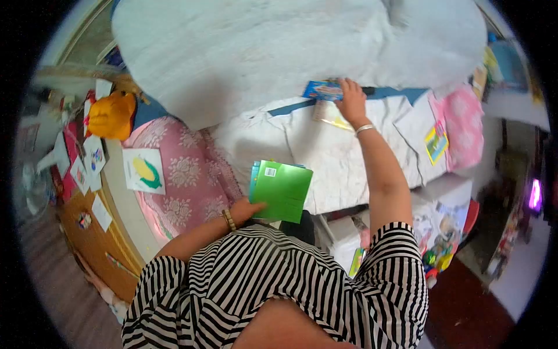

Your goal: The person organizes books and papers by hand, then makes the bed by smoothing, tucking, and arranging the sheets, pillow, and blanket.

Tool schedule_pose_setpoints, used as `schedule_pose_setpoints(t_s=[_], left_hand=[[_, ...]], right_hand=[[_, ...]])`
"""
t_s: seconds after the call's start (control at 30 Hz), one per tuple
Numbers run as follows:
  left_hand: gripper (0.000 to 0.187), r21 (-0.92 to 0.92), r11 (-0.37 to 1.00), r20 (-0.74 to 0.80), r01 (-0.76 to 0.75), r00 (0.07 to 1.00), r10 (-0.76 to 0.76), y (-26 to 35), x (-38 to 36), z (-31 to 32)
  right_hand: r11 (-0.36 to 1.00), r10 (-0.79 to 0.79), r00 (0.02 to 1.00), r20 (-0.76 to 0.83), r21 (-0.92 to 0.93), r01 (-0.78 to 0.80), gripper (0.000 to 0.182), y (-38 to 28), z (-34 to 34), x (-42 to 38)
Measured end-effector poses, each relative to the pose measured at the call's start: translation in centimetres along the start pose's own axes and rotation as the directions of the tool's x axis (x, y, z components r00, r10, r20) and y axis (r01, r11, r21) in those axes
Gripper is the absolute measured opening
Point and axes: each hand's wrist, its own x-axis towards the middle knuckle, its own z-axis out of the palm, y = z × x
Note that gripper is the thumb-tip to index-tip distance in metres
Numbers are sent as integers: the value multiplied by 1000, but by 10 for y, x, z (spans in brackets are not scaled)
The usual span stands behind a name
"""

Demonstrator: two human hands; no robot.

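My left hand [247, 209] is closed on the lower left edge of a green booklet [283, 195] with a white barcode label. Blue edges of other booklets [254, 174] stick out behind it. Farther off, my right hand [352, 104] has its fingers at the right end of a blue picture booklet [321, 90]; the thumb side is partly hidden. Just below that hand, a pale yellow booklet [331, 114] lies on the white bed cover [261, 139].
A pink patterned cloth [180, 168] at left bears a corn picture card [144, 170]. An orange bag [111, 116] and loose cards lie beyond, by a wooden tabletop [87, 232]. At right are a pink pillow [462, 128], a yellow booklet [436, 143] and colourful toys [440, 256].
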Motion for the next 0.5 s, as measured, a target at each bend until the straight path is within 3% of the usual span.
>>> schedule_pose_setpoints(t_s=[0.13, 0.2, 0.23, 0.3, 0.33, 0.37, 0.43, 0.47, 0.5], left_hand=[[36, -84, 995, -4, 58, 998, -58, 19, -13, -7], [38, -203, 979, -17, -9, 1000, 6, 10, -10, -4], [38, -215, 977, -25, -11, 1000, 5, 6, -8, -4], [38, -238, 961, -38, -142, 990, 137, 1, -7, -2], [38, -249, 958, -34, -141, 990, 137, 0, -7, -4], [37, -228, 964, -6, -138, 990, 140, -1, -6, -5], [36, -214, 967, 30, -139, 988, 149, 8, -4, -10], [35, -209, 972, 90, -108, 988, 129, 23, -8, -17], [34, -199, 977, 152, -76, 982, 108, 37, -11, -23]], right_hand=[[988, -26, 992, 123, -148, 44, 62, -4, 20, 38], [958, 27, 948, 317, -279, 66, 38, -6, 29, 42], [957, 13, 947, 321, -278, 81, 38, -6, 36, 43], [959, -76, 943, 323, -234, 158, 18, -8, 46, 35], [968, -100, 967, 236, -201, 149, 11, -20, 38, 29], [988, -115, 979, 167, -81, 130, 10, -27, 32, 23], [982, -61, 973, 224, 189, 18, 12, -51, -7, -2], [843, -2, 907, 421, 489, -225, 15, -56, -19, -22], [572, -20, 798, 602, 662, -485, 19, -60, -31, -43]])
